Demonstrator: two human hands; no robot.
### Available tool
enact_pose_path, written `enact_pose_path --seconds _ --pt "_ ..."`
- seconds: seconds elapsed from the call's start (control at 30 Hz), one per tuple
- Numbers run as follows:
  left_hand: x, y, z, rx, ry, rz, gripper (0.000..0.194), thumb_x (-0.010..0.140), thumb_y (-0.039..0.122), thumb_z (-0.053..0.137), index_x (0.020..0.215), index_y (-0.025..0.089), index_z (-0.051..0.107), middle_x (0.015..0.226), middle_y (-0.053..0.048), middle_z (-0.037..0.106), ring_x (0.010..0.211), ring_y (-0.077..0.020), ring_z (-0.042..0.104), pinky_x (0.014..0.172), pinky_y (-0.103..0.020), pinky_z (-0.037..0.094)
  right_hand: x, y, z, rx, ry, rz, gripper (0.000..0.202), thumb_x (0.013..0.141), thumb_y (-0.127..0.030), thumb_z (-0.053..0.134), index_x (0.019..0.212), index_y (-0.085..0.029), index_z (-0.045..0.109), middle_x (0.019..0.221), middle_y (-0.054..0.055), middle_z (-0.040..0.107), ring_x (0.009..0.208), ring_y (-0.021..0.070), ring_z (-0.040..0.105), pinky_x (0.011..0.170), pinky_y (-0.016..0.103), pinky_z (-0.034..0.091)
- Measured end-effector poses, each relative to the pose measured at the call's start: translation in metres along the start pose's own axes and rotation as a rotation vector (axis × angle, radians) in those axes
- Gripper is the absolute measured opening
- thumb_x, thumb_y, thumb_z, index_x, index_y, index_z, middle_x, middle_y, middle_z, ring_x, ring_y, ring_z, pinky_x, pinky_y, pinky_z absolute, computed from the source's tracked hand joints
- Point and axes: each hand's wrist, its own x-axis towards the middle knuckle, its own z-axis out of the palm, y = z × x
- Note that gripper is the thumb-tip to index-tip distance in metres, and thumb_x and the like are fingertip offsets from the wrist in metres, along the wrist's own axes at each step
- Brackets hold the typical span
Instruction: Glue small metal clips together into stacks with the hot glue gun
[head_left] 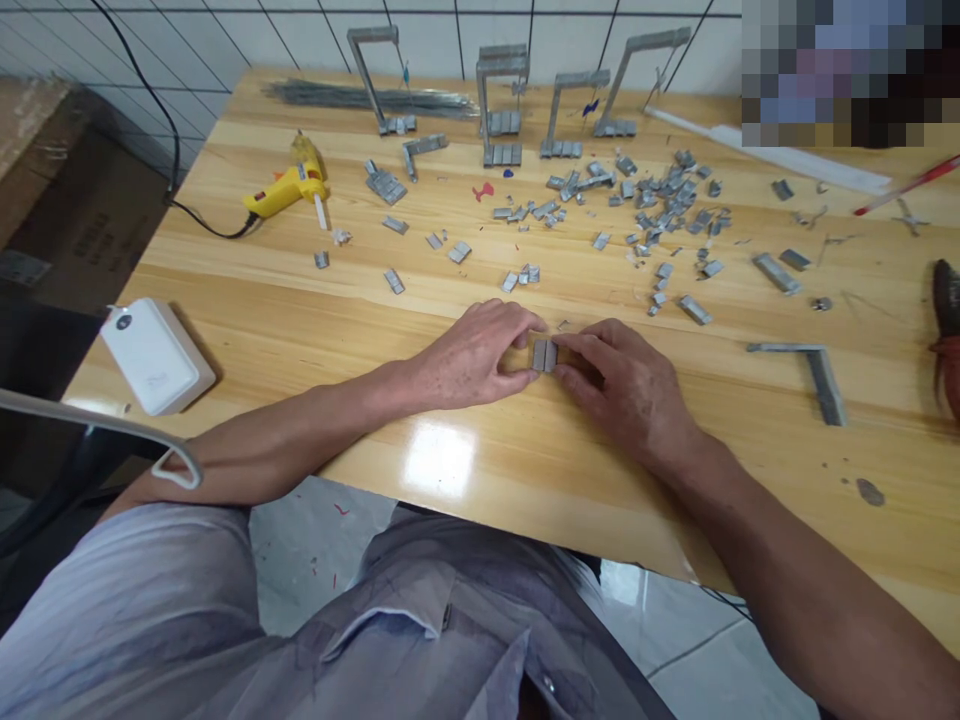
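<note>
Two small grey blocks (545,355) lie side by side on the wooden table (300,330), between my hands. My left hand (480,355) is at their left, thumb and forefinger apart in a curve, the thumb tip close to the lower left edge. From the right, my right hand (626,385) has its forefinger and thumb on the right block's edge. More small grey pieces (671,195) are scattered beyond my hands, and a pair of them (520,278) lies just past my left fingers.
A yellow glue gun (289,190) and a white power bank (157,355) are on the left. Several grey angled stands (502,100) rise along the back by the tiled wall. An L-shaped grey piece (823,385) lies at the right, beyond it a red pen (904,186).
</note>
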Motion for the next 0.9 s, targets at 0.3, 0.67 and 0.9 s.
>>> enact_pose_path --seconds 0.3,0.67,0.9 --pt "0.000 -0.003 0.003 0.057 0.023 0.054 0.017 0.094 0.026 0.063 0.109 0.020 0.063 0.104 -0.008 0.070 0.102 -0.0255 0.063 0.094 -0.041 0.050 0.000 0.001 0.000 0.033 0.019 -0.026 0.029 0.099 -0.028 0.061 0.124 -0.020 0.073 0.107 0.012 0.075 0.100 0.0270 0.069 0.083 0.039 0.055" --pt "0.001 -0.001 0.005 0.095 0.018 0.038 0.018 0.093 0.026 0.063 0.108 0.018 0.067 0.102 -0.009 0.071 0.103 -0.0261 0.064 0.094 -0.041 0.050 0.003 0.002 0.008 0.007 0.083 -0.063 0.025 0.098 -0.025 0.062 0.117 -0.018 0.076 0.101 0.011 0.076 0.098 0.0257 0.071 0.084 0.038 0.057" --pt "0.001 0.005 0.006 0.135 0.005 -0.028 0.032 0.091 0.028 0.066 0.119 0.016 0.062 0.109 -0.012 0.070 0.105 -0.0289 0.064 0.097 -0.044 0.050 0.003 0.012 0.008 0.072 0.066 -0.109 0.024 0.098 -0.026 0.065 0.120 -0.023 0.075 0.101 0.009 0.076 0.096 0.0257 0.071 0.082 0.039 0.058"
